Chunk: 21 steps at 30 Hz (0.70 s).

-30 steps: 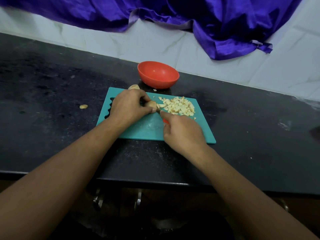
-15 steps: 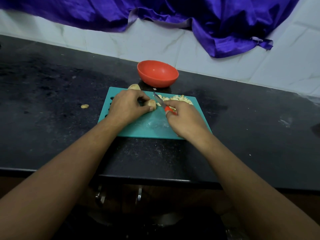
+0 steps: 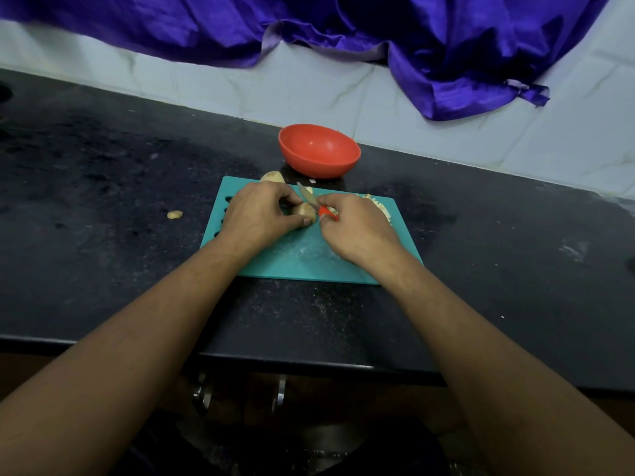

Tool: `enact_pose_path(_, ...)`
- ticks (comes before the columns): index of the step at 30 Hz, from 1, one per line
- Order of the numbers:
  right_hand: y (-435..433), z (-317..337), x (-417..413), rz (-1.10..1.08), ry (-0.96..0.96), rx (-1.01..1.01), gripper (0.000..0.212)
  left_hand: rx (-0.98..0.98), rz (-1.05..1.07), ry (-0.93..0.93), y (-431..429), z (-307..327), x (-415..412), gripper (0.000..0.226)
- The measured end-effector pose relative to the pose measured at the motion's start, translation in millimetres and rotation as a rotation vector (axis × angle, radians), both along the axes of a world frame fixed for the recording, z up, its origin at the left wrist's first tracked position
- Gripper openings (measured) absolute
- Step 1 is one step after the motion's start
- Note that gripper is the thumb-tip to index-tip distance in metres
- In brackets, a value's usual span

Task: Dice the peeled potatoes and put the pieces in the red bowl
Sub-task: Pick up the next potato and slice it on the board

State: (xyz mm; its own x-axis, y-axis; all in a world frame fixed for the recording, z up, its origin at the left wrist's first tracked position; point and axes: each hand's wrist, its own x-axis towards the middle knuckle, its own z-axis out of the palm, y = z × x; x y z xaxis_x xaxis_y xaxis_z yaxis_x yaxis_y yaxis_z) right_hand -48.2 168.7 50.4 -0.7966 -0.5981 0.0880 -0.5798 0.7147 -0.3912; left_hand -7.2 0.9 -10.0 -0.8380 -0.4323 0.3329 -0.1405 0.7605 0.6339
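- On the teal cutting board (image 3: 292, 261), at the middle of the tabletop (image 3: 103, 242), I see my left hand (image 3: 256, 214), fingers curled round a peeled potato piece (image 3: 304, 211).
- My right hand (image 3: 357, 233) grips a red-handled knife (image 3: 312, 203), blade tilted against that piece.
- Diced pieces (image 3: 382, 209) lie at the board's far right corner, partly hidden behind that hand.
- The red bowl (image 3: 319, 151) stands just beyond the board's far edge, with another potato (image 3: 272, 176) near it.

Glossy plastic red bowl (image 3: 319, 150), matt teal cutting board (image 3: 302, 259), shiny purple cloth (image 3: 343, 25).
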Motion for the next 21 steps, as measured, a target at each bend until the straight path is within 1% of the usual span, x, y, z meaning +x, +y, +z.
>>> enact_pose_path(4, -5.4, 1.6, -1.0, 0.006, -0.001, 0.019, 0.043, 0.006, 0.002, -0.012, 0.2, 0.1, -0.8, 0.026)
enact_pose_path(12, -19.3, 4.2, -3.7, 0.008, 0.11, 0.144, 0.025, -0.026, -0.019, 0.004, 0.8, 2.9, 1.4, 0.021)
enact_pose_path(16, -28.0, 5.9, -7.8, 0.006, 0.131, 0.17, 0.03, -0.032, -0.014, 0.007, 1.6, 4.6, 2.9, 0.022)
enact_pose_path(21, -33.8, 0.1, -5.2, 0.011, 0.177, 0.212, 0.022, -0.041, 0.007, -0.006, 3.2, 4.8, 3.9, 0.022)
